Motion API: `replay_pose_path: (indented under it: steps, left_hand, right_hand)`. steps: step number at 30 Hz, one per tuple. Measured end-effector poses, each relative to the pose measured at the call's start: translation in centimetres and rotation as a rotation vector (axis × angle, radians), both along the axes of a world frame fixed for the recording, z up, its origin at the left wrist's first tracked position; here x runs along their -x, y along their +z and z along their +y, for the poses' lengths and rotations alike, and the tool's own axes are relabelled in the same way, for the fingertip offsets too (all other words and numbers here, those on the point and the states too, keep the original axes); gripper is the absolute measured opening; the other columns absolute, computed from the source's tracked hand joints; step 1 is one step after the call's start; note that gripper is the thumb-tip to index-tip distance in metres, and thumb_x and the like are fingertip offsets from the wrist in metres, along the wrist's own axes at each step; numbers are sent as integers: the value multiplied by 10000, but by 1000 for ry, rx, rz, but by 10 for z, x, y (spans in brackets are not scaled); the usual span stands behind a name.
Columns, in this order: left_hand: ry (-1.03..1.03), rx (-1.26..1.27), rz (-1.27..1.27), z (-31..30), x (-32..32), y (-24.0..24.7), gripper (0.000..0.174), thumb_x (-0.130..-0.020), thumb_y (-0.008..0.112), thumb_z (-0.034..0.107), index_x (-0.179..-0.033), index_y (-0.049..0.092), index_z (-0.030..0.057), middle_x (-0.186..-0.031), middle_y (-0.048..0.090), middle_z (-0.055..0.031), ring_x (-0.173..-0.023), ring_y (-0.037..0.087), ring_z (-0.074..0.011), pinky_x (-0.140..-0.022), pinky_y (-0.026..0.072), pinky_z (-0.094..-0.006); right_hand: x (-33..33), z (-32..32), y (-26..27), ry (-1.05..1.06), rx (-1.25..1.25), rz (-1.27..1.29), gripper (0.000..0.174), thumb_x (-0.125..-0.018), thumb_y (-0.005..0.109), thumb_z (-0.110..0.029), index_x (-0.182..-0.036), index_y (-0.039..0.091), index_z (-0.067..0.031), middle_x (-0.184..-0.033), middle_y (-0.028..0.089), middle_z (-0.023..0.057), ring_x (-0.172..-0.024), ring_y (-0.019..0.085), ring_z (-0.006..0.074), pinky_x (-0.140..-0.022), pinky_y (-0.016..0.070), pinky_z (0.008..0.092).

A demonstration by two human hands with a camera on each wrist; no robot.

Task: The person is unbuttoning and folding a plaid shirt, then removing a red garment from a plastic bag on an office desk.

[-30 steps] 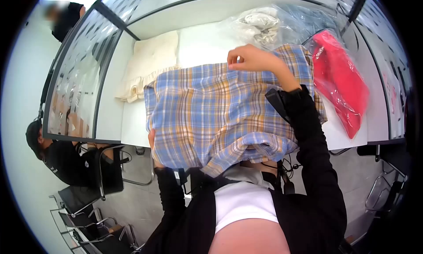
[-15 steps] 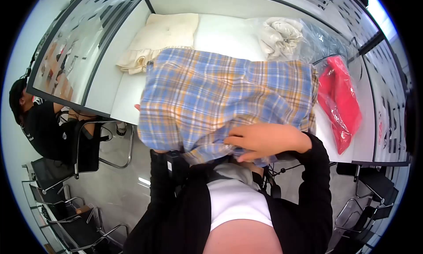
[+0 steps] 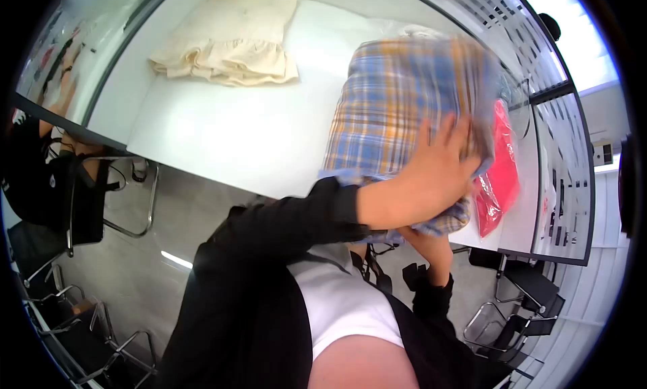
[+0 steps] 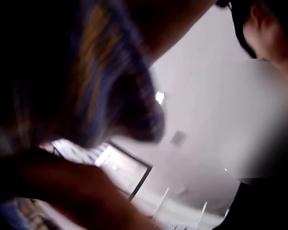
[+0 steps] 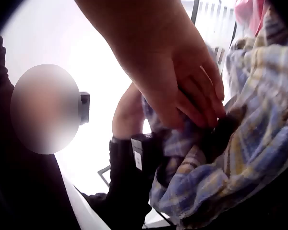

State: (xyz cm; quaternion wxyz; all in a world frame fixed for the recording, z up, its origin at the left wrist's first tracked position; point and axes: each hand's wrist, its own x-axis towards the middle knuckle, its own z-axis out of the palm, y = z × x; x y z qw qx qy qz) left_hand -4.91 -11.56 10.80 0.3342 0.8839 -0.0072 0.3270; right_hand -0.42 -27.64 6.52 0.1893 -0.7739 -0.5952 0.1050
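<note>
A blue, orange and white plaid garment (image 3: 384, 99) lies bunched on the right half of the white table, its right side blurred by motion. My left arm reaches across my body, and the left hand (image 3: 431, 176) rests on top of the cloth with fingers spread. Below it, the right hand (image 3: 428, 247) grips the garment's near edge from underneath, its fingers partly covered. In the right wrist view, fingers of the right hand (image 5: 177, 72) curl into the crumpled plaid folds (image 5: 230, 167). Dark, blurred plaid cloth (image 4: 101, 81) hangs across the left wrist view.
A cream ruffled garment (image 3: 236, 32) lies folded at the back left of the white table (image 3: 216, 133). On the right, a red item in clear plastic (image 3: 497, 180) sits against the partition (image 3: 549, 153). Chairs (image 3: 522, 288) stand beyond the table's front edge.
My left hand has crossed from the garment's left edge to its right part. The plaid garment's left portion has been brought over to the right, uncovering table. The head view has turned right.
</note>
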Motion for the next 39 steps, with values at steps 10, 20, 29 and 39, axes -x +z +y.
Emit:
replay_pose_path:
  steps: [10,20,29,39]
  left_hand:
    - [-292,-191,409,28,84,-10,766,-687,702,316,-1309,339,56,-1355,289,-196,-1232,327,-358,-979,302,-513]
    - [-156,241,363,50,141,-50,900,-617,770,217,-1353,273,74,-1326,411,-102,-1221,380,-323,-1044,245,-473]
    - [-276,-49,561,48,142,-56,892,-609,756,174,-1362,282,116,-1386,336,-85,-1276,328,-266,-1056,202,-503]
    - [-98,-387,426,52,123,-78,705,-687,605,65,-1340,357,151,-1396,332,-74,-1281,333,-216,-1045,257,-434]
  right_hand:
    - [-2,-51,2,-510,-278,-75,121,-728,625,15,-848,608,21,-702,605,88,-623,563,138,-601,431,246]
    - [-19,14,34,-139,-418,-183,699,-513,720,-61,-1171,485,-46,-1214,458,156,-1089,459,324,-904,387,408]
    - [-28,-23,12,2,-144,-71,687,-415,781,-91,-1072,584,-122,-1203,498,104,-1078,494,288,-884,423,396]
    - [-42,-47,-33,3,-150,-26,925,-455,790,-138,-1288,389,-105,-1348,383,87,-1252,355,280,-1040,292,439]
